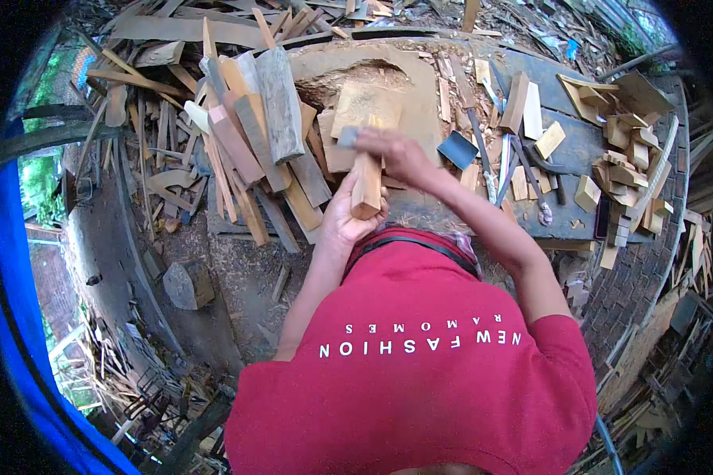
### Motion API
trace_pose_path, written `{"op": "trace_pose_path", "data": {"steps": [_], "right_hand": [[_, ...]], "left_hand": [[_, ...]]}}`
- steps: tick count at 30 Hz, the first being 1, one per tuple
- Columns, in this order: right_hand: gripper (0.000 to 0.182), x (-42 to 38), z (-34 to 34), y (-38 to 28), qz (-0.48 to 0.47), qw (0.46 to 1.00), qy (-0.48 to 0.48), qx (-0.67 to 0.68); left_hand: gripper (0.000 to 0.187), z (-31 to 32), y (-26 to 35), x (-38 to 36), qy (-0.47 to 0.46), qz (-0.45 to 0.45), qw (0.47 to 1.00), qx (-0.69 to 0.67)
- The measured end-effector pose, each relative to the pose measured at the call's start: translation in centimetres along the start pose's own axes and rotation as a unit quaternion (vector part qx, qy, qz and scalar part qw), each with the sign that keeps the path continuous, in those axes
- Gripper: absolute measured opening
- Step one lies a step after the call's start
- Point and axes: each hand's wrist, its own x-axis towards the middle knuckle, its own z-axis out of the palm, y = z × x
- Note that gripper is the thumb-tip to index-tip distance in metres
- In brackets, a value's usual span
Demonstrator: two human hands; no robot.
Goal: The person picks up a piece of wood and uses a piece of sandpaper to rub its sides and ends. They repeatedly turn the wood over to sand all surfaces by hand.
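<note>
A squared wooden block (367, 190) points toward my body over the workbench. My left hand (355, 219) is wrapped round its near end from below. Over the block's far end lies my right hand (394, 154), blurred, its fingers closed round a small grey flat piece (347, 137) at the left side. What that piece is cannot be made out. Beneath and beyond the hands is a pale flat board (364, 103) on the bench.
Long wood offcuts (281, 107) are piled at the left of the bench. To the right are a blue-grey square plate (457, 150), metal tools (505, 162) and a heap of small blocks (630, 170). A cut log (188, 286) stands on the ground at lower left.
</note>
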Motion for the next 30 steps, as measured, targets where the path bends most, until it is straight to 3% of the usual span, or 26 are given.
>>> {"op": "trace_pose_path", "data": {"steps": [2, 6, 7, 10, 12, 13, 15, 16, 17, 19, 20, 21, 25, 27, 30], "right_hand": [[0.054, 1.7, 0.0, 3.4, 0.046, 0.998, -0.026, -0.028], [0.056, 2.6, 0.1, 3.6, 0.144, 0.985, -0.071, -0.056], [0.056, 1.9, 0.4, 2.8, 0.081, 0.995, -0.022, -0.043], [0.048, -0.3, -0.9, -3.2, 0.048, 0.998, 0.011, 0.038], [0.048, -2.0, -2.8, -7.0, 0.047, 0.997, -0.016, 0.055], [0.048, -2.6, -3.8, -8.7, 0.03, 0.998, -0.033, 0.048], [0.049, -3.7, -4.4, -9.8, 0.01, 0.997, -0.059, 0.053], [0.049, -3.6, -4.4, -9.5, 0.011, 0.997, -0.059, 0.052], [0.049, -3.3, -4.3, -9.0, 0.003, 0.997, -0.055, 0.059], [0.049, -2.9, -2.8, -6.3, -0.006, 0.999, -0.034, 0.029], [0.048, -2.3, -1.8, -4.5, 0.009, 1.0, -0.025, 0.016], [0.048, -1.3, -1.1, -2.8, 0.022, 1.0, -0.015, 0.004], [0.049, 2.1, 0.7, 3.3, 0.093, 0.994, -0.019, -0.048], [0.048, 2.8, 1.0, 3.9, 0.152, 0.987, -0.031, -0.053], [0.048, 1.4, 1.1, 2.2, 0.126, 0.991, -0.01, -0.032]], "left_hand": [[0.036, -0.6, 0.0, 0.5, -0.053, -0.023, 0.998, 0.007], [0.037, 0.4, 0.3, 0.3, -0.019, -0.037, 0.997, -0.059], [0.037, 0.5, 0.3, 0.2, -0.02, -0.038, 0.997, -0.059], [0.034, 0.4, 0.5, 0.1, -0.017, -0.032, 0.997, -0.061], [0.03, 0.6, 0.3, -0.1, 0.017, 0.027, 0.999, -0.027], [0.028, 0.6, -0.2, -0.3, 0.08, 0.078, 0.993, 0.029], [0.026, 0.4, 0.3, -0.3, 0.035, 0.033, 0.999, 0.012], [0.025, 0.6, 0.5, -0.3, -0.013, -0.008, 1.0, -0.005], [0.026, 0.6, 0.3, -0.5, 0.026, 0.008, 1.0, -0.01], [0.028, -0.1, 0.3, 0.0, 0.009, 0.014, 1.0, -0.013], [0.03, -0.2, 0.4, 0.2, -0.008, 0.021, 1.0, -0.018], [0.034, 0.0, 0.5, 0.2, -0.019, -0.028, 0.999, -0.024], [0.035, -0.2, 0.0, 0.4, -0.066, -0.01, 0.998, -0.02], [0.035, 0.4, 0.1, 0.1, -0.053, -0.012, 0.998, -0.035], [0.034, 0.4, 0.3, 0.1, -0.052, -0.021, 0.997, -0.059]]}}
